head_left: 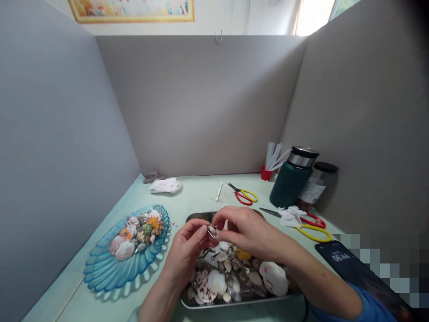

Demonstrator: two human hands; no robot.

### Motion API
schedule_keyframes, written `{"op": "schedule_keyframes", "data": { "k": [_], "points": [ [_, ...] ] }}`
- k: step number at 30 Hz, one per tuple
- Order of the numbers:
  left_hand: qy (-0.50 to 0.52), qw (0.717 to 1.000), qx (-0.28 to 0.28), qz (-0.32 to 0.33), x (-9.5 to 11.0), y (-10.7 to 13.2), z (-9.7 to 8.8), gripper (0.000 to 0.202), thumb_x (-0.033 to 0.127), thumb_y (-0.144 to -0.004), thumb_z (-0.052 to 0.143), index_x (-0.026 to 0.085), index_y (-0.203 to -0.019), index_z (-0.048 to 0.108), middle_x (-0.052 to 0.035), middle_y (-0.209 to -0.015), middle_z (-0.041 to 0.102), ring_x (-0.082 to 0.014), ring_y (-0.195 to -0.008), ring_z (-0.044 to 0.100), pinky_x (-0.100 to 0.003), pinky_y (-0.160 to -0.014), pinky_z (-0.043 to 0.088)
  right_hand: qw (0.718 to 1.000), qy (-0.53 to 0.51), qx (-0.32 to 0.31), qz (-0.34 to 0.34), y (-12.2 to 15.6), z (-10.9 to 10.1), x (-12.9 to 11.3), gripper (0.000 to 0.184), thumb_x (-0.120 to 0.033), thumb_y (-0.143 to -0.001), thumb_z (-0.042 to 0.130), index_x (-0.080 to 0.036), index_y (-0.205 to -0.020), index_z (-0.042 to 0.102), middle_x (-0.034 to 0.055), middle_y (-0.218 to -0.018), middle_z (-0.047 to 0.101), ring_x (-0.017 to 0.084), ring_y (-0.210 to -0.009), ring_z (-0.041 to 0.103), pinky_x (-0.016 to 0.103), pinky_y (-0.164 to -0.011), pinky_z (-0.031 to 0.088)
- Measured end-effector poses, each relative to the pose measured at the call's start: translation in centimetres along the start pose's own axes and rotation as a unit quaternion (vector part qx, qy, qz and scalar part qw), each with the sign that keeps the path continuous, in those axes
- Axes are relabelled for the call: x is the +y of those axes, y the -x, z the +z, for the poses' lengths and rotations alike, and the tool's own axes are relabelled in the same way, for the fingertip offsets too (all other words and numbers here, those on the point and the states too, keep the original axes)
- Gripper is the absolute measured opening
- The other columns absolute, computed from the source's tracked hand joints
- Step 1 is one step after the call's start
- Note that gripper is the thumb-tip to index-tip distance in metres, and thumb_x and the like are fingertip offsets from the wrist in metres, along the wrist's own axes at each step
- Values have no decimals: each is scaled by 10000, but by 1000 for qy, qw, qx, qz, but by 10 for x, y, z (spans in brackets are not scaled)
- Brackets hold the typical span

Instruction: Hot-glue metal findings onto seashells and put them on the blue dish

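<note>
My left hand [188, 245] and my right hand [241, 228] meet over a metal tray [241, 303] of seashells. Between the fingertips is a small silvery metal piece [212, 231], like a clip; fingers hide part of it. The left thumb and fingers pinch it. My right hand's fingers are closed at its other side, and what they grip is partly covered. Below, the tray holds a large white shell [274, 278], a speckled shell [205, 286], a yellow shell [243, 254] and several small snail shells.
On the left stands a blue scalloped glass dish [120, 278] with shells. Scissors [246, 196], a white stick [219, 192] and white tissue [166, 185] lie behind. At right are a green bottle [291, 183], a jar [313, 190], larger scissors [315, 232] and a phone [348, 264]. Grey partitions enclose the table.
</note>
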State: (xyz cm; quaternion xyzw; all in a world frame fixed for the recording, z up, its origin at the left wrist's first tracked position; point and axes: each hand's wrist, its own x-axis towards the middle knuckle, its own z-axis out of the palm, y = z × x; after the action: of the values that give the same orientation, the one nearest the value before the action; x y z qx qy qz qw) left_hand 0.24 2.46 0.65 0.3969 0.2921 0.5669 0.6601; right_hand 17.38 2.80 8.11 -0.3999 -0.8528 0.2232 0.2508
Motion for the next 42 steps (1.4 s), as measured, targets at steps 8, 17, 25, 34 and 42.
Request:
{"op": "schedule_keyframes", "data": {
  "k": [8,17,25,34,42],
  "points": [
    [3,999,35,-5,0,2,0,144,236,-745,690,151,-849,639,-15,-764,655,-107,-626,595,-230,-603,488,1000,19,13,-15,-4,11,1,92,-243,-840,608,-192,-909,641,11,-852,630,135,-755,553,237,-672,397],
    [-3,999,36,-3,2,2,1,150,229,-752,684,145,-855,613,-15,-781,641,-102,-631,592,-241,-620,508,996,77,31,-42,-4,15,4,78,-220,-838,606,-184,-906,589,17,-861,592,134,-739,534,233,-647,380],
    [-38,999,0,-22,0,3,-1,171,221,-731,701,152,-877,644,-34,-795,670,-131,-659,621,-276,-663,509,990,126,50,-39,-4,16,6,94,-185,-812,613,-177,-866,537,5,-829,558,118,-667,497,220,-594,348],
    [-42,999,2,-34,0,4,-1,146,241,-697,728,150,-800,679,-34,-760,683,-135,-643,623,-282,-674,506,990,124,43,-44,-4,17,6,111,-177,-810,612,-185,-873,521,1,-847,551,113,-667,491,218,-600,346],
    [-53,998,12,-32,-2,3,-4,153,228,-693,731,142,-815,700,-50,-798,688,-142,-657,622,-282,-664,510,988,137,54,-38,-4,18,8,119,-223,-813,626,-190,-839,515,-12,-808,548,107,-640,487,215,-577,328]
  ]
}}
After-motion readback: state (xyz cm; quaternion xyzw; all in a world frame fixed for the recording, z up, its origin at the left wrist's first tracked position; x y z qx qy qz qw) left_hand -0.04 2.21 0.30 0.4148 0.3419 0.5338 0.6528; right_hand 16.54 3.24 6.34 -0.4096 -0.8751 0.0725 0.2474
